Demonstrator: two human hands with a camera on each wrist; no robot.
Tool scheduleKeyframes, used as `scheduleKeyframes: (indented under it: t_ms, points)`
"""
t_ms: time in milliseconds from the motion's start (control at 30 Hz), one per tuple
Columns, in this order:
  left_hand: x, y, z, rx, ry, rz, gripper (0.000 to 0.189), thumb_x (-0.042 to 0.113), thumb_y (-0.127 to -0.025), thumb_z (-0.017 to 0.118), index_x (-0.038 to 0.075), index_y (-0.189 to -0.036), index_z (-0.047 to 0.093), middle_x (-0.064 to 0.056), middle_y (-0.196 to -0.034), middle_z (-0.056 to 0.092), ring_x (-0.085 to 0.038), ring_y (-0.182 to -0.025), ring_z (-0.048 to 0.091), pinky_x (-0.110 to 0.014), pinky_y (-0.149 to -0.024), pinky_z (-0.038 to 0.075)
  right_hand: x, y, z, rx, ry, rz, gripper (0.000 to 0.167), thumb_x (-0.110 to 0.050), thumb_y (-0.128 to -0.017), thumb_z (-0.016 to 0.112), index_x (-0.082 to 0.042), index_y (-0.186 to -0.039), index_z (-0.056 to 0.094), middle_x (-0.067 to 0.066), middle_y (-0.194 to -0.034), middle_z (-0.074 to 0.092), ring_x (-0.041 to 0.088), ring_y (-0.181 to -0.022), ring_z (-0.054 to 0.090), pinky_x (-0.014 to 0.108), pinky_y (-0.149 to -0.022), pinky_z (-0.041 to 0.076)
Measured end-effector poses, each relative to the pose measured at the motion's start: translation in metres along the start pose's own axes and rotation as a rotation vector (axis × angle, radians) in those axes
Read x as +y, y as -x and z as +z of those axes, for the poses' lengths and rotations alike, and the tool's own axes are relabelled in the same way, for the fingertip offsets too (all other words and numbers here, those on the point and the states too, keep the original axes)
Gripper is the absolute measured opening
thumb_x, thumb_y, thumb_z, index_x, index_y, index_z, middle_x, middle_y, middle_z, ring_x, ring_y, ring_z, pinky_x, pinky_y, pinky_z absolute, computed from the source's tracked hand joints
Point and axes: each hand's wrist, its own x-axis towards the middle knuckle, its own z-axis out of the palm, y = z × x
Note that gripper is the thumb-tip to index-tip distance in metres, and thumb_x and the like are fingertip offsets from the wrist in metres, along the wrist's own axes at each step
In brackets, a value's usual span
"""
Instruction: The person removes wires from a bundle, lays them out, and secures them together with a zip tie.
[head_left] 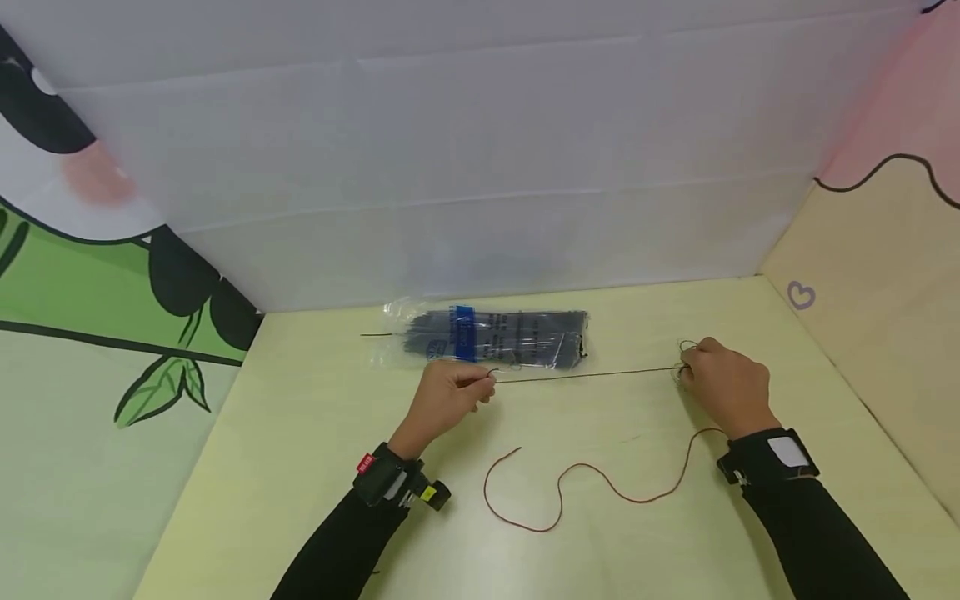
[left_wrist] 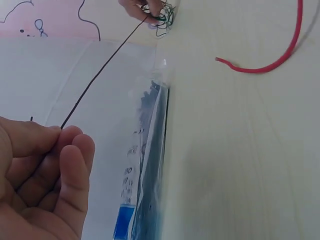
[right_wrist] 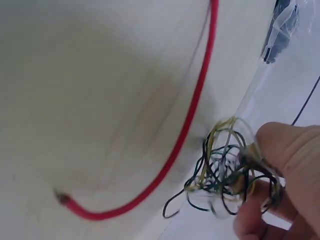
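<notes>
In the head view my left hand point(head_left: 450, 392) pinches one end of a thin dark wire point(head_left: 588, 376) between thumb and forefinger. The wire stretches nearly straight across to my right hand point(head_left: 729, 387). My right fingers hold a loose tangle of wires point(right_wrist: 225, 170), green, yellow and pale, seen best in the right wrist view. A red wire point(head_left: 637, 502) lies in wavy curves on the table below both hands, its right end partly hidden by the right wrist. Both hands are just above the tabletop.
Behind the left hand lies a clear plastic bag point(head_left: 517, 340) of dark, thin strips that look like cable ties, with a blue label. One dark strip point(head_left: 375, 335) pokes out to its left. A white wall point(head_left: 480, 250) closes the table's back edge; painted panels stand at both sides.
</notes>
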Motion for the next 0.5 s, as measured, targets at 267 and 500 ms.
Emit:
scheduleKeyframes:
  t_ms: [267, 500]
  points:
    - [-0.019, 0.011, -0.025, 0.045, 0.034, -0.101, 0.023, 0.021, -0.093, 0.068, 0.002, -0.102, 0.076, -0.013, -0.084, 0.074, -0.021, -0.075, 0.07, -0.031, -0.063, 0.058, 0.016, 0.0, -0.002, -0.076, -0.02, 0.073, 0.013, -0.01, -0.087, 0.068, -0.008, -0.099, 0.073, 0.018, -0.098, 0.066, 0.024, -0.046, 0.05, 0.032, -0.035, 0.027]
    - [-0.028, 0.023, -0.041, 0.109, 0.047, -0.213, 0.022, 0.02, -0.092, 0.069, 0.0, -0.101, 0.075, -0.015, -0.084, 0.074, -0.034, -0.079, 0.069, -0.03, -0.063, 0.058, 0.024, -0.008, -0.005, -0.202, -0.151, 0.112, 0.027, -0.013, -0.087, 0.071, -0.004, -0.113, 0.069, 0.026, -0.111, 0.064, 0.043, -0.074, 0.064, 0.044, -0.044, 0.044]
